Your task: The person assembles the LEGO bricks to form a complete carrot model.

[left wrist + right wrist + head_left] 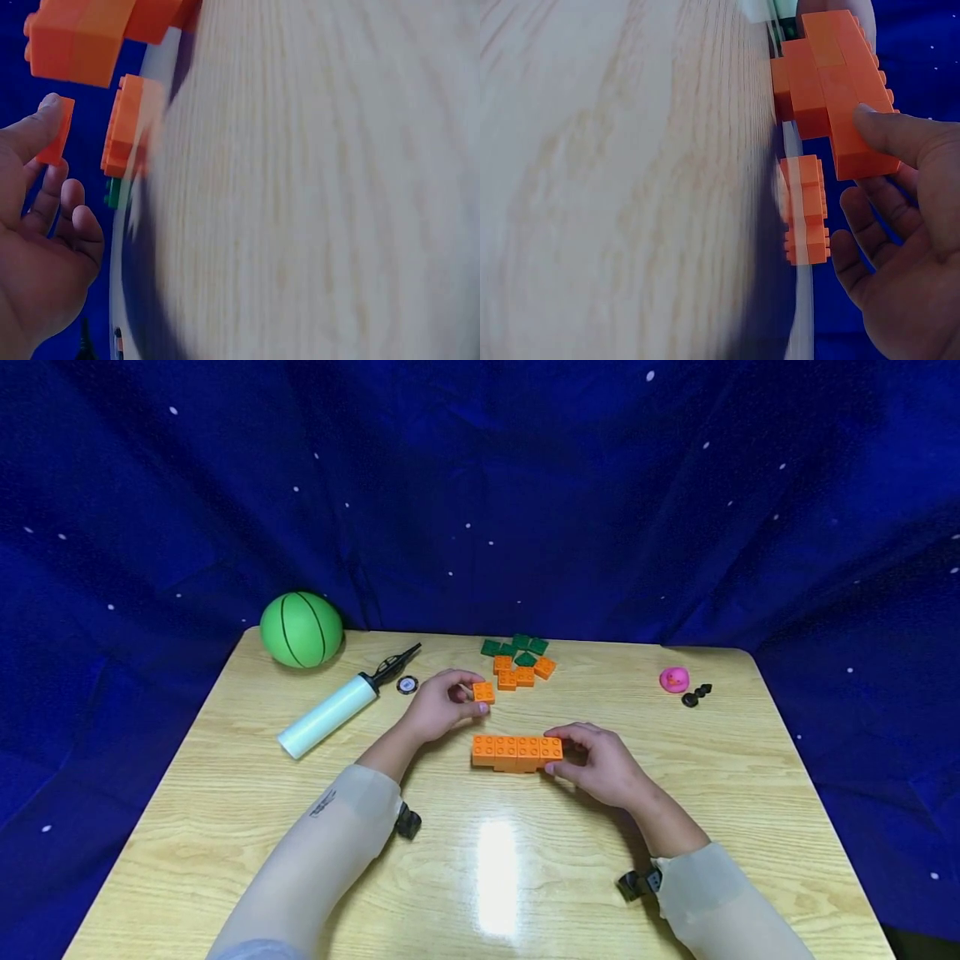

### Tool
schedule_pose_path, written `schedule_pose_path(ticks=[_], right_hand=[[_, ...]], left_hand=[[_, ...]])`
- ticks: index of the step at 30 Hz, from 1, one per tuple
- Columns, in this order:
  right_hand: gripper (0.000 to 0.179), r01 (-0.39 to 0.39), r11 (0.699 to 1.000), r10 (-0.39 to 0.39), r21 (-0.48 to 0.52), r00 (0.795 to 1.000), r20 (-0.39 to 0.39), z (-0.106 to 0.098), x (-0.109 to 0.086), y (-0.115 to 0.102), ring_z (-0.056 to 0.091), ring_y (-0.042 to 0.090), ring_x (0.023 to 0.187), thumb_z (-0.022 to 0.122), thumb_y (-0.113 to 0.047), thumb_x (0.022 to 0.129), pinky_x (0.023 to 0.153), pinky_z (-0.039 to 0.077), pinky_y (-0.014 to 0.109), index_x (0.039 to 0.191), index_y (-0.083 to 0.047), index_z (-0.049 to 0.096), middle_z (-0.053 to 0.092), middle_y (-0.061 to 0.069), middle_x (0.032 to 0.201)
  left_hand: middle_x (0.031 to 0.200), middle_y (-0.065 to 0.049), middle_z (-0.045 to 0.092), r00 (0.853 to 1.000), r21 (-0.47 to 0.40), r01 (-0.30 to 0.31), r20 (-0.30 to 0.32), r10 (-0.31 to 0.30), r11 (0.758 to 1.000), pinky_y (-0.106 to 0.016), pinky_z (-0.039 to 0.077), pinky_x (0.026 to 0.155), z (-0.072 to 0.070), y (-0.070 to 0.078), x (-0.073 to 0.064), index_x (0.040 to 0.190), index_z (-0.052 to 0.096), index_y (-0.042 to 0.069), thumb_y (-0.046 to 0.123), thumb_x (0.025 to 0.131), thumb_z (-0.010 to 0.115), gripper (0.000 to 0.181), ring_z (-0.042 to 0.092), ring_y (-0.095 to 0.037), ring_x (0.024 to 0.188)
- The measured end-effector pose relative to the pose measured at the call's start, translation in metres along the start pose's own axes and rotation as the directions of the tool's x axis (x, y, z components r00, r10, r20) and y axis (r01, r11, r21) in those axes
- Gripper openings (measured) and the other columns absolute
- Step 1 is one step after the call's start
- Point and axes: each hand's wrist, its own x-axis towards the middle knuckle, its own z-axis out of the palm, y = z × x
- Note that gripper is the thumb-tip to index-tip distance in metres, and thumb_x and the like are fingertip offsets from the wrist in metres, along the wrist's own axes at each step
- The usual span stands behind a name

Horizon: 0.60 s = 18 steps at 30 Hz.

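Note:
My left hand (441,708) pinches a single orange toy building brick (483,692) between thumb and fingers, studs up in the head view. The left wrist view shows that brick (58,131) at the fingertips, the other fingers loosely curled. Nearer to me, my right hand (603,764) grips the right end of a stepped block of joined orange bricks (516,750). Its top row is long and its lower layers are narrower, as the right wrist view shows on the block's side (840,82). The held brick is apart from the block, behind it.
Several loose orange bricks (525,677) and green bricks (521,642) lie behind the hands. On the left are a green ball (302,630), a hand pump (330,716) and a round chip (407,685). A pink rubber duck (674,679) and small black pieces (691,699) lie right.

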Motion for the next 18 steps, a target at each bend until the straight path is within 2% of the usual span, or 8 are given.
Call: schedule_pose_path(ticks=[6,11,18], right_hand=[[0.041,0.001,1.0,-0.001,-0.007,1.0,0.001,0.0,0.001,-0.001,0.065,0.02,0.105,0.085,-0.019,0.089,0.087,0.054,0.042,0.127,-0.014,0.072,0.07,0.0,0.122],[0.042,0.004,1.0,-0.004,-0.006,1.0,0.006,0.0,0.001,-0.002,0.065,0.02,0.105,0.085,-0.019,0.089,0.087,0.054,0.042,0.128,-0.014,0.071,0.07,0.001,0.123],[0.041,0.003,1.0,-0.003,-0.001,1.0,-0.002,0.0,0.0,-0.002,0.066,0.019,0.104,0.085,-0.019,0.089,0.084,0.056,0.042,0.127,-0.014,0.071,0.07,0.001,0.121]], left_hand=[[0.109,-0.001,0.063,1.0,-0.005,-0.011,0.005,0.011,1.0,-0.038,0.053,0.084,-0.001,0.009,-0.009,0.123,0.073,0.021,0.028,0.088,0.086,0.038,0.059,-0.021,0.092],[0.115,0.0,0.065,1.0,-0.048,-0.01,0.023,0.011,0.999,-0.038,0.056,0.089,-0.003,0.017,-0.018,0.125,0.073,0.021,0.024,0.089,0.085,0.038,0.061,-0.02,0.1],[0.115,0.002,0.066,0.999,-0.07,-0.018,0.05,0.021,0.997,-0.035,0.053,0.075,-0.003,0.024,-0.031,0.126,0.072,0.023,0.024,0.089,0.085,0.039,0.06,-0.021,0.098]])
